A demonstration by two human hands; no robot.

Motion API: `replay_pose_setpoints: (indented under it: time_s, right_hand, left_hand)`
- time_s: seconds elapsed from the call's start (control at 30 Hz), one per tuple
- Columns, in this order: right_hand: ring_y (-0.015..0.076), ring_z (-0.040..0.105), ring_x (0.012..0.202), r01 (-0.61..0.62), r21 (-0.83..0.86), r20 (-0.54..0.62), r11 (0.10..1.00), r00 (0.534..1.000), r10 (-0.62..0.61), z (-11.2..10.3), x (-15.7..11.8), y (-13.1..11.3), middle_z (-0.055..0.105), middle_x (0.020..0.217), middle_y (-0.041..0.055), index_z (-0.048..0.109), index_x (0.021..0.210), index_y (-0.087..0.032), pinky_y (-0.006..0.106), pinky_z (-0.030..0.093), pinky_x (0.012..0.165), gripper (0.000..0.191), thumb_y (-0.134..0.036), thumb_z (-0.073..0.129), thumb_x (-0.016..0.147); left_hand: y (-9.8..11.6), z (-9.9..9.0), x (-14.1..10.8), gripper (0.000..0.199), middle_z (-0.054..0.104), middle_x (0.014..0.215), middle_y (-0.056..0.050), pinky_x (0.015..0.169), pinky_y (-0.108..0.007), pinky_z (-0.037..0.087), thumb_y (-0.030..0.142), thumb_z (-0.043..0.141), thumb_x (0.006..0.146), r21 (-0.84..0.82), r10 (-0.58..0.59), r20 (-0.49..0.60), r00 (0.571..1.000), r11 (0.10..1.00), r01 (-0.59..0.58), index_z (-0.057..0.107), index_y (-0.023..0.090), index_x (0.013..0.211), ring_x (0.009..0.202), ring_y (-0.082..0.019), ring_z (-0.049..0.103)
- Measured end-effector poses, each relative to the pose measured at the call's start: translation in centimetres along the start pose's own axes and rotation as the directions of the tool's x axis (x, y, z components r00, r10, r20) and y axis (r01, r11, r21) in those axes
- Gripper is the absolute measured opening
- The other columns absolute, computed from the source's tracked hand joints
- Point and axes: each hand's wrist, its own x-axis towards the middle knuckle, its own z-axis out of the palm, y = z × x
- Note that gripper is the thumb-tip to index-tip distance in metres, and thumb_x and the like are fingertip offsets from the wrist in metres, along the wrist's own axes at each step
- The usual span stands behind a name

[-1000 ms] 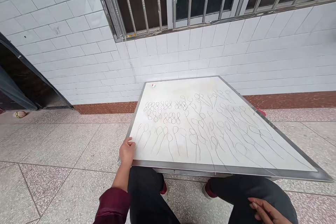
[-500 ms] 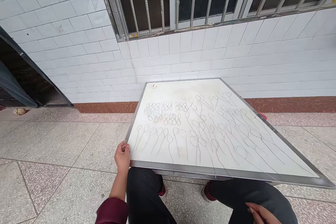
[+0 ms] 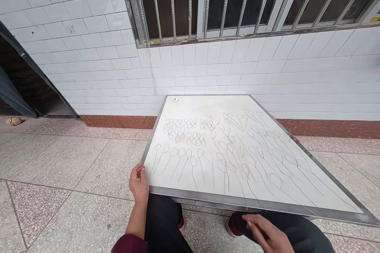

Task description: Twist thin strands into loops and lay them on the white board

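A white-topped table (image 3: 192, 104) with a grey metal rim stands before me. My left hand (image 3: 139, 182) has its fingers curled at the left edge near the front corner, gripping it. Below the front rim is my right hand (image 3: 265, 231), its thumb and forefinger pinched together; anything between them is too small to make out. Many thin dark looped strands (image 3: 194, 162) with long tails lie across the tabletop. Further back are rows of small figure-eight loops (image 3: 196, 139). Some tails on the right cross the front rim.
A small white-and-red object (image 3: 175, 100) sits at the table's far left corner. Behind the table is a white tiled wall (image 3: 103, 67) with a barred window (image 3: 228, 4). My knees are under the front rim. A dark doorway (image 3: 26, 79) opens at the left.
My right hand has moved up and left, from over my right thigh toward the table's front rim. The left hand keeps its place on the edge. My view has shifted slightly.
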Motion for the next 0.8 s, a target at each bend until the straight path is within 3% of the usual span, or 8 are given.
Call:
replay_pose_setpoints:
  time_s: [0.13, 0.2, 0.27, 0.43, 0.6, 0.8]
  right_hand:
    - [0.0187, 0.07, 0.071, 0.018, -0.013, 0.048, 1.0, 0.999, -0.017, 1.9, 11.1, -6.6, 0.074, 0.09, 0.0055, 0.071, 0.1, -0.026, 0.03, 0.059, 0.062, 0.027, -0.04, 0.047, 0.101]
    - [0.0197, 0.068, 0.082, 0.044, -0.06, 0.14, 0.997, 0.99, -0.035, 3.5, 16.9, -8.7, 0.073, 0.096, 0.0052, 0.07, 0.102, -0.026, 0.033, 0.058, 0.071, 0.025, -0.037, 0.048, 0.101]
    - [0.0194, 0.066, 0.092, 0.04, -0.153, 0.252, 0.987, 0.968, 0.0, 5.7, 22.3, -9.9, 0.071, 0.102, 0.0042, 0.069, 0.099, -0.026, 0.034, 0.056, 0.078, 0.022, -0.032, 0.048, 0.1]
    - [0.0216, 0.061, 0.108, 0.046, -0.264, 0.323, 0.963, 0.945, 0.044, 12.2, 33.0, -10.8, 0.069, 0.103, 0.0056, 0.07, 0.099, -0.023, 0.034, 0.053, 0.083, 0.021, -0.028, 0.05, 0.101]
    - [0.0219, 0.065, 0.106, 0.072, -0.406, 0.388, 0.911, 0.916, 0.1, 17.2, 38.4, -10.8, 0.063, 0.126, 0.0095, 0.063, 0.122, -0.018, 0.042, 0.057, 0.091, 0.027, -0.034, 0.06, 0.1]
    - [0.0228, 0.065, 0.108, 0.128, -0.549, 0.432, 0.826, 0.889, 0.15, 20.6, 40.1, -10.2, 0.062, 0.13, 0.01, 0.062, 0.126, -0.019, 0.044, 0.056, 0.092, 0.03, -0.034, 0.06, 0.1]
  left_hand:
    - [0.1, 0.0, -0.2, 0.044, 0.074, 0.1, -0.011, 0.09, -0.042, 0.052, 0.045, 0.057, 0.086, 0.039, 0.024, -0.016, 1.0, 0.999, -0.023, 0.069, 0.016, 0.118, 0.091, -0.026, 0.069]
    - [0.2, 0.0, -0.2, 0.043, 0.074, 0.1, -0.011, 0.089, -0.042, 0.052, 0.045, 0.057, 0.087, 0.061, 0.033, -0.022, 0.999, 0.998, -0.032, 0.069, 0.017, 0.117, 0.089, -0.026, 0.068]
    - [0.2, 0.0, -0.3, 0.042, 0.074, 0.099, -0.011, 0.088, -0.042, 0.052, 0.045, 0.057, 0.087, 0.08, 0.042, -0.026, 0.999, 0.996, -0.04, 0.07, 0.017, 0.115, 0.089, -0.026, 0.068]
    - [0.4, 0.0, -0.5, 0.04, 0.074, 0.102, -0.011, 0.085, -0.042, 0.053, 0.047, 0.056, 0.089, 0.112, 0.059, -0.036, 0.998, 0.992, -0.055, 0.071, 0.019, 0.113, 0.088, -0.026, 0.068]
    - [0.3, 0.0, -0.6, 0.037, 0.074, 0.105, -0.01, 0.079, -0.039, 0.053, 0.047, 0.056, 0.091, 0.125, 0.087, -0.027, 0.996, 0.989, -0.083, 0.072, 0.021, 0.111, 0.09, -0.026, 0.068]
    - [-0.1, 0.1, -0.5, 0.034, 0.075, 0.104, -0.01, 0.08, -0.038, 0.053, 0.044, 0.055, 0.092, 0.134, 0.124, -0.001, 0.992, 0.983, -0.122, 0.073, 0.021, 0.108, 0.096, -0.026, 0.068]
